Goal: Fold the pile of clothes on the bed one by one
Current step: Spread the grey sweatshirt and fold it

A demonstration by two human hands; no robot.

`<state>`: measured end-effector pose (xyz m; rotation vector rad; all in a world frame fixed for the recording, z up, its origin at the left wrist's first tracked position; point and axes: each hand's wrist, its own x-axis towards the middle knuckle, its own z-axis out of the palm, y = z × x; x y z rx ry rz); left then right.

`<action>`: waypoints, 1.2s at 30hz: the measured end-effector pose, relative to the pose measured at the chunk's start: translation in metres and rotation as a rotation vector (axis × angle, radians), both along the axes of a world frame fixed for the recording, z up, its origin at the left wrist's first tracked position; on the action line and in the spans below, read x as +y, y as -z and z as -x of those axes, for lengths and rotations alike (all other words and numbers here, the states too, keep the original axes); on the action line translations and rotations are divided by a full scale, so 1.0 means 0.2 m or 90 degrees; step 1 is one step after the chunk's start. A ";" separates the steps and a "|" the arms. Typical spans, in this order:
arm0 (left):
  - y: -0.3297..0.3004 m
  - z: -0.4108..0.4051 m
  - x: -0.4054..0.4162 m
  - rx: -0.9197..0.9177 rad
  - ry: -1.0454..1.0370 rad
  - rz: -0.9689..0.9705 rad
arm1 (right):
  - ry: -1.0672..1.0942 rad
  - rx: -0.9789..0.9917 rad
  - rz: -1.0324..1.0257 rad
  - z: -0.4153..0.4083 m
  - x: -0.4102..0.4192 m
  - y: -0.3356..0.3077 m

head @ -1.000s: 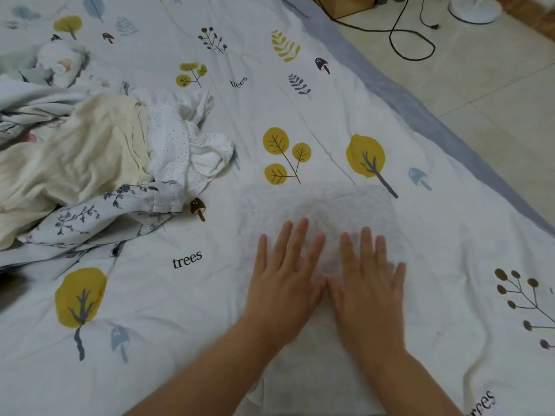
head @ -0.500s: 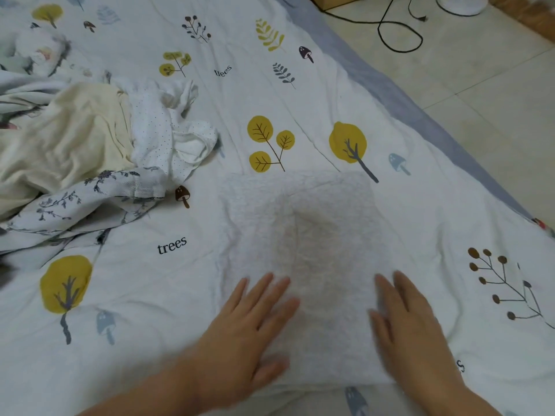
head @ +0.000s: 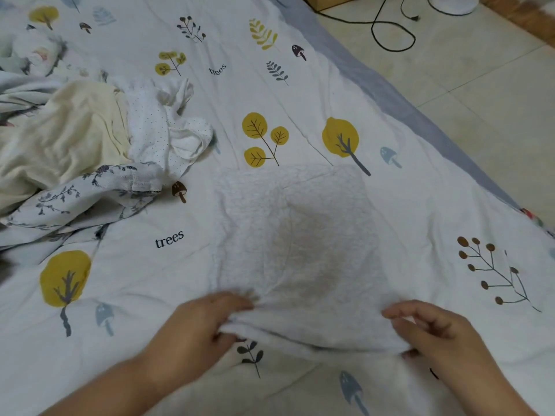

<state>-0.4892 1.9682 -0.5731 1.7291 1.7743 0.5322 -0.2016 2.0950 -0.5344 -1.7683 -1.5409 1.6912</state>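
both hands have moved from pressing the towel (head: 297,244) flat to its near edge: the left hand (head: 204,325) and right hand (head: 432,331) now pinch its two near corners, lifting them, likely for the next fold. the pile (head: 75,151) waits at the bed's (head: 150,295) far left.

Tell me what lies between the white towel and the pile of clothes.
Head view: only bare printed bedsheet separates the towel from the pile.
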 end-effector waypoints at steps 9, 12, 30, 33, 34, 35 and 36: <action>-0.27 0.24 0.44 -0.168 -0.260 0.033 | -0.030 0.040 -0.130 0.22 0.37 -0.14; -0.24 0.27 0.62 -0.055 -0.355 -0.028 | 0.038 -0.008 -0.232 0.36 0.57 -0.06; 0.31 0.15 0.70 0.349 -0.140 0.029 | -0.359 -0.503 -0.396 0.66 0.59 0.45; 0.25 0.11 0.69 0.347 -0.262 0.035 | -0.241 -0.428 -0.396 0.64 0.60 0.36; 0.22 0.09 0.68 0.325 -0.351 0.060 | -0.167 -0.382 -0.389 0.63 0.60 0.33; 0.18 0.08 0.68 0.284 -0.456 0.099 | -0.098 -0.337 -0.371 0.61 0.60 0.29; 0.14 0.08 0.68 0.223 -0.557 0.145 | -0.045 -0.294 -0.337 0.60 0.61 0.27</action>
